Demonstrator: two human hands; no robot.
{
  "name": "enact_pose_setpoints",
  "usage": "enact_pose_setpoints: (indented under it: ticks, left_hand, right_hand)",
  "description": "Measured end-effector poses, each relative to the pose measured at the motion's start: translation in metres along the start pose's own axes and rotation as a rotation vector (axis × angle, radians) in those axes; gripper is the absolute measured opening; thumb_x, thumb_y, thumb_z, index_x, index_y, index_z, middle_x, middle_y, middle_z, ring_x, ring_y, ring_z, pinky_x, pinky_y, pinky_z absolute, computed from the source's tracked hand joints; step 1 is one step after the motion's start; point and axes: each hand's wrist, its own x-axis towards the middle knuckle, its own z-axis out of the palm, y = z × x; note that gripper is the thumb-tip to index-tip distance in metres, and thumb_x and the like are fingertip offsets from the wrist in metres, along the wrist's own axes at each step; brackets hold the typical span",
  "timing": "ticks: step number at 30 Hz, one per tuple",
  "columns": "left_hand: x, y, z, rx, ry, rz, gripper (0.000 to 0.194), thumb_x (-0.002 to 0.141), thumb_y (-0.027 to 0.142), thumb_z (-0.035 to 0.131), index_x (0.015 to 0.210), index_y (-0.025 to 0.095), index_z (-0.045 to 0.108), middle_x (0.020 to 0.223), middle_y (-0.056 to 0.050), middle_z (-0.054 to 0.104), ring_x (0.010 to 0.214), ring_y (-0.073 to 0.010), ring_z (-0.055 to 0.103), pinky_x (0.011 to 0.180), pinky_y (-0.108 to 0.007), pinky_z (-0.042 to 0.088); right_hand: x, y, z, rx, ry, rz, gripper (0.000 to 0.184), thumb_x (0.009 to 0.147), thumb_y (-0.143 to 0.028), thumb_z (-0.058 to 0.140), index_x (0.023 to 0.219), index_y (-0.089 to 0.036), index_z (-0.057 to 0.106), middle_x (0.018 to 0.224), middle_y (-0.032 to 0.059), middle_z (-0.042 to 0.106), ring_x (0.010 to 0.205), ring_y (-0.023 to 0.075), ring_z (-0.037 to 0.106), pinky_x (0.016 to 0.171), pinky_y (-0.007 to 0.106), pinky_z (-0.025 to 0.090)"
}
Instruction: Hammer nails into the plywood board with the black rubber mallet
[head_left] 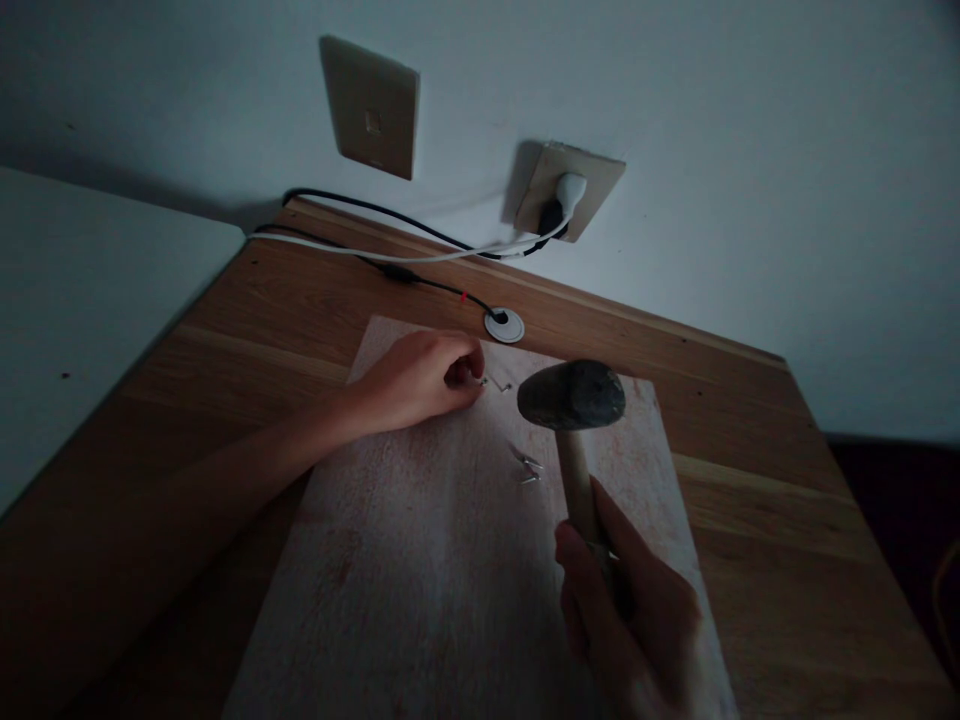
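Note:
My right hand is wrapped around the wooden handle of a mallet, whose rounded black head is raised over the right part of a pale, worn board. Near the board's far edge, my left hand is closed in a pinch on a small nail; only its shiny head shows beyond the fingertips. Just right of those fingers is a second nail, apparently upright in the board. Several loose silver nails lie near the board's middle, left of the mallet handle.
The board rests on a wooden desk against a white wall. Behind it are a round cable grommet, black and white cables and a wall socket with plugs. A white panel borders the left side.

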Motion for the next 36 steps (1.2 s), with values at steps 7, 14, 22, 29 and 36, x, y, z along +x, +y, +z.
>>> enact_pose_setpoints:
  ticks: [7, 14, 22, 29, 36]
  left_hand:
    - [-0.002, 0.000, -0.001, 0.004, 0.033, 0.040, 0.028, 0.081, 0.021, 0.081, 0.081, 0.020, 0.054, 0.076, 0.005, 0.062, 0.067, -0.0105, 0.054, 0.065, -0.026, 0.037]
    - [-0.009, 0.011, -0.003, 0.230, 0.187, 0.245, 0.021, 0.094, 0.022, 0.066, 0.078, 0.022, 0.052, 0.075, 0.002, 0.062, 0.068, -0.0131, 0.055, 0.068, -0.028, 0.044]
    - [-0.021, 0.048, 0.012, 0.582, -0.099, 0.792, 0.025, 0.101, 0.011, 0.057, 0.117, 0.019, 0.075, 0.116, -0.007, 0.080, 0.104, -0.0236, 0.071, 0.095, -0.038, 0.059]
    - [-0.029, 0.051, 0.023, 0.533, -0.158, 0.773, 0.043, 0.096, 0.001, 0.052, 0.126, 0.020, 0.074, 0.125, -0.007, 0.080, 0.115, -0.0240, 0.073, 0.099, -0.038, 0.062]
    - [-0.030, 0.057, 0.019, 0.582, -0.085, 0.800, 0.049, 0.097, 0.000, 0.035, 0.113, 0.022, 0.077, 0.111, -0.004, 0.081, 0.101, -0.0211, 0.073, 0.090, -0.036, 0.063]
  right_hand:
    - [-0.015, 0.034, -0.027, -0.056, 0.038, 0.094, 0.054, 0.104, -0.049, 0.065, 0.147, -0.016, 0.069, 0.047, -0.0067, 0.052, 0.034, 0.0157, 0.053, 0.032, 0.026, 0.043]
    - [-0.008, 0.037, -0.024, -0.122, 0.050, 0.027, 0.055, 0.108, -0.049, 0.059, 0.149, -0.013, 0.066, 0.049, -0.0061, 0.056, 0.039, 0.0174, 0.056, 0.037, 0.028, 0.043]
    - [-0.003, 0.026, -0.021, -0.058, 0.023, -0.055, 0.056, 0.111, -0.042, 0.047, 0.143, -0.001, 0.065, 0.081, 0.0114, 0.080, 0.065, 0.0216, 0.075, 0.063, 0.033, 0.062]
    - [-0.001, 0.031, -0.017, 0.080, 0.016, -0.089, 0.050, 0.110, -0.033, 0.047, 0.144, 0.000, 0.063, 0.107, 0.0199, 0.083, 0.093, 0.0246, 0.080, 0.086, 0.036, 0.065]
    - [0.002, 0.035, -0.017, 0.165, -0.008, -0.096, 0.046, 0.109, -0.029, 0.049, 0.143, -0.004, 0.064, 0.109, 0.0181, 0.081, 0.093, 0.0230, 0.080, 0.084, 0.032, 0.064]
